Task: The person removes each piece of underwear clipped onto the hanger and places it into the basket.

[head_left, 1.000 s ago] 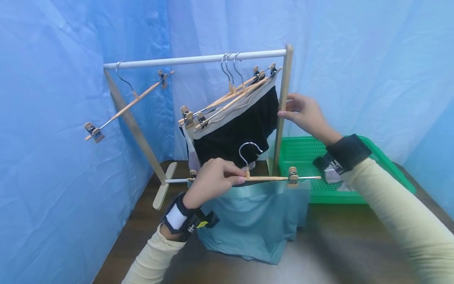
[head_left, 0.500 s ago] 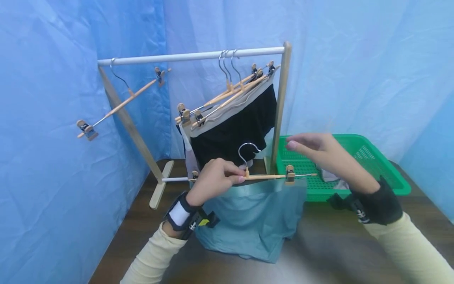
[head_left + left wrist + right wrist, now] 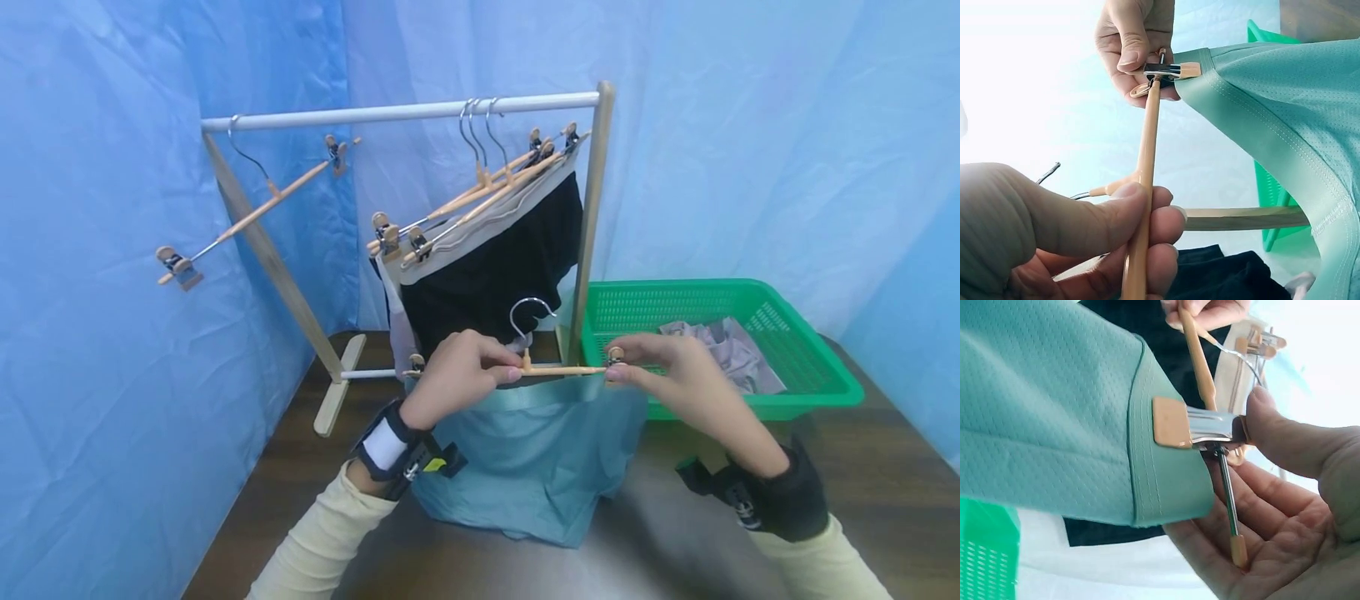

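Observation:
My left hand (image 3: 459,379) grips the beige bar of a clip hanger (image 3: 1147,137) just beside its metal hook. Teal underpants (image 3: 532,467) hang by their waistband from this hanger, low in front of the rack. At the hanger's right end, my right hand (image 3: 678,379) pinches the clip (image 3: 1172,422) between thumb and fingers. That clip's pads sit on the teal waistband in both wrist views. In the head view the left clip (image 3: 416,362) is partly hidden behind my left hand.
A wooden rack with a white rail (image 3: 360,117) stands behind. On it hang several clip hangers, some bearing black underpants (image 3: 495,258), and one bare hanger (image 3: 258,208) at left. A green basket (image 3: 817,400) at right holds greyish-pink cloth (image 3: 727,354).
My right hand has left the rack's right post, come down and toward me, and now pinches the hanger's right clip. My left hand keeps its hold on the bar.

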`<state>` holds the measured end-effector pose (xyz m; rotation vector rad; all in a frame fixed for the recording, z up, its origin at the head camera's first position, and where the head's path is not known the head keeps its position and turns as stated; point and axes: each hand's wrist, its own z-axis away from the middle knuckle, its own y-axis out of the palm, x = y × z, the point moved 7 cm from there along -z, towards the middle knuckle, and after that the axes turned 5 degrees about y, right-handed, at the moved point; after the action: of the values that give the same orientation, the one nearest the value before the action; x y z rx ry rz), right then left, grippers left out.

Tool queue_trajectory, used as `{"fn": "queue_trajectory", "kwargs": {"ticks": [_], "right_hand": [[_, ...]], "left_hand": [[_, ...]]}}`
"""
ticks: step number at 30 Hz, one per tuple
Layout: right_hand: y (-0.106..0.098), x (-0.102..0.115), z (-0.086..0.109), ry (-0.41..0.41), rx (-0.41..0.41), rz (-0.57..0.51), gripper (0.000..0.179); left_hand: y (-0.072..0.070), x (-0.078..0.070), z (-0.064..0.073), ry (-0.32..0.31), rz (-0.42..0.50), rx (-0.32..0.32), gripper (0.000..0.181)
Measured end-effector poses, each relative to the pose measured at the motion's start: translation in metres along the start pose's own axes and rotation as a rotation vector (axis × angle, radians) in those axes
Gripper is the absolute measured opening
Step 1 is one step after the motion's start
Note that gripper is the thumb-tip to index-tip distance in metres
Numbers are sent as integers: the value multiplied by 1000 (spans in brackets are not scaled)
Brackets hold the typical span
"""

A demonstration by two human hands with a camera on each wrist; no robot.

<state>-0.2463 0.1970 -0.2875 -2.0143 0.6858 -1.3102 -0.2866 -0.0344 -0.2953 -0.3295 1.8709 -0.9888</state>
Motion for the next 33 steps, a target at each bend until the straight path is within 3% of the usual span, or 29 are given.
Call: {"fn": "queue_trajectory", "kwargs": {"ticks": [8,10,13,20,33], "right_hand": [[5,-6,4,-12,-80,-15,36],[7,-7,5,-12,-96,-22,35],[10,-6,6,-13,-117,-22,33],[12,-4,7,39,-147,-35,34],[15,-8,12,-8,-278,-32,28]], "left_hand": [[14,0,-5,61,93,190,18],[16,0,-7,83,90,212,17],[18,1,-10,91,60,197,15],[16,1,-13,44,11,154,12],[16,-5,-14,60,-15,162,11]]}}
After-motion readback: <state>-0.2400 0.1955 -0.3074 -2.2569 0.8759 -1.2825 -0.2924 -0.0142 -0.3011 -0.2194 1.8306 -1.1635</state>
